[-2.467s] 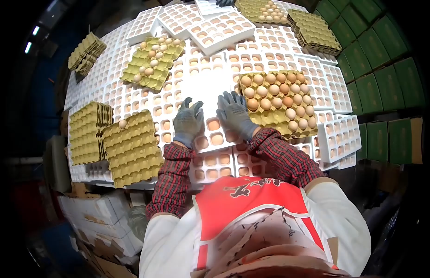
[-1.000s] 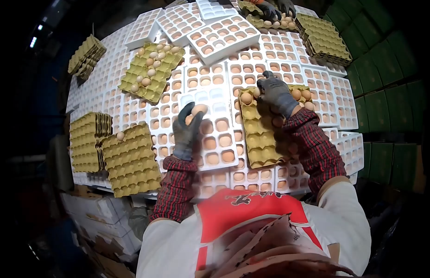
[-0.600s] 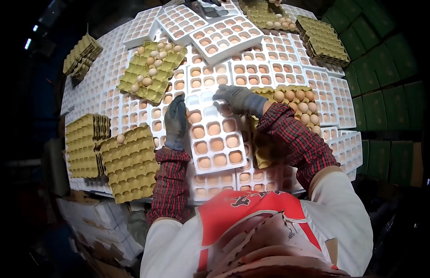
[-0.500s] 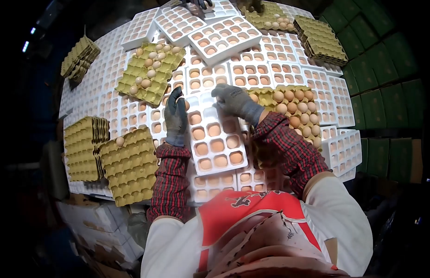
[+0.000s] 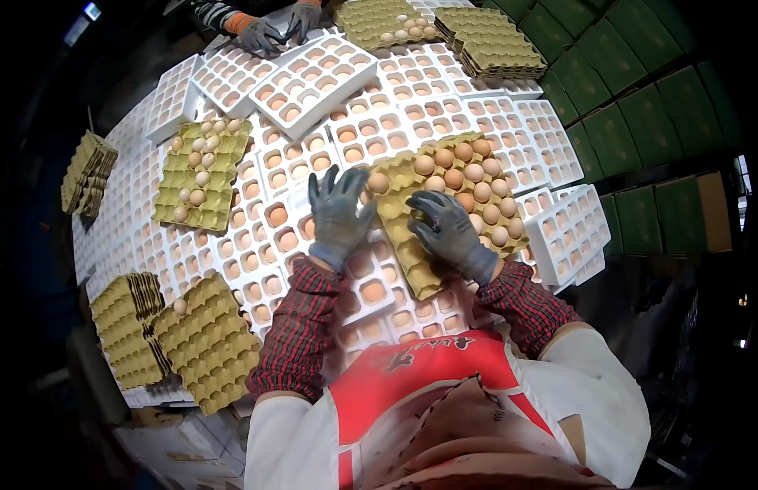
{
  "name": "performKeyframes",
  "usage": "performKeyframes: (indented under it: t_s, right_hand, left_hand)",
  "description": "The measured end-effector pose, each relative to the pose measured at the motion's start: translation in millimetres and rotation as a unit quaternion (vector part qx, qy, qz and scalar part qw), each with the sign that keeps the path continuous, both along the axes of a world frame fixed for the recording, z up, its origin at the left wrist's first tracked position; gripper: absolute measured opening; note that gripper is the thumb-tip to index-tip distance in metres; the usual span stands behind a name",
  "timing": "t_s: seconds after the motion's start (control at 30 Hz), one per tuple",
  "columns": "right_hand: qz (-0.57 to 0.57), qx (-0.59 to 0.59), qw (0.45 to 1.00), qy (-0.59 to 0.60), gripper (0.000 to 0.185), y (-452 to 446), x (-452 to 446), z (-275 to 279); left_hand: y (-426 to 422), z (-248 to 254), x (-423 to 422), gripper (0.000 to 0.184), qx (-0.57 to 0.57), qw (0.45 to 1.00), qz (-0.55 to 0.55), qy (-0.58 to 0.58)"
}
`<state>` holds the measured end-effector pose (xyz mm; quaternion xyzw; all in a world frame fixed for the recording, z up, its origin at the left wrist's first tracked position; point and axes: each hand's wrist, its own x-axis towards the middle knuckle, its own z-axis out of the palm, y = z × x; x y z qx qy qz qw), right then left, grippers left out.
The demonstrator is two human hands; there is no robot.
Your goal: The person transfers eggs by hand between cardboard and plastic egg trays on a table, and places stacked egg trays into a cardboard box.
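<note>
My left hand (image 5: 340,216), in a grey glove, is spread open above a white foam tray (image 5: 367,314) with brown eggs in its square cells. Its fingertips are close to a single brown egg (image 5: 378,182) at the upper left corner of a yellow-green pulp tray (image 5: 417,265). Over the middle of that pulp tray, my right hand (image 5: 457,237) has its gloved fingers curled and apart, with no egg visible in them. Several eggs (image 5: 474,172) fill the pulp tray's right side, just beyond the right hand. Part of the foam tray is hidden by my left hand and sleeve.
Egg-filled foam trays (image 5: 314,86) cover the table, some stacked at an angle. Pulp trays stand at left (image 5: 207,343) and far right (image 5: 489,45); another (image 5: 195,184) holds several eggs. Across the table are another person's gloved hands (image 5: 269,34). Green boxes (image 5: 632,122) line the right.
My left hand has opened and moved off the egg it was at. My right hand has come down over the pulp tray. The view has turned, shifting the table leftward; the other person's hands show more.
</note>
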<state>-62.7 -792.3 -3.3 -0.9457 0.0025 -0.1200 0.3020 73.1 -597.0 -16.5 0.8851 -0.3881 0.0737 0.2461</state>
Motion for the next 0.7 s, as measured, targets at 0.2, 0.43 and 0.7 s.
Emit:
performKeyframes:
  t_s: [0.2, 0.43, 0.7]
  right_hand:
    - [-0.028, 0.031, 0.999, 0.020, 0.036, -15.4, -67.3, 5.2]
    - [-0.175, 0.057, 0.982, -0.046, 0.031, -60.5, -123.2, 2.6]
    - [-0.291, 0.135, 0.947, -0.005, 0.043, -183.4, -101.6, -30.9]
  left_hand:
    - [-45.2, -29.4, 2.0, 0.044, -0.007, 1.000, 0.020, -0.014]
    - [50.7, -16.7, 23.8, 0.034, -0.009, 0.978, 0.202, -0.041]
    - [23.0, -22.0, -33.4, 0.045, -0.285, 0.918, 0.087, 0.260]
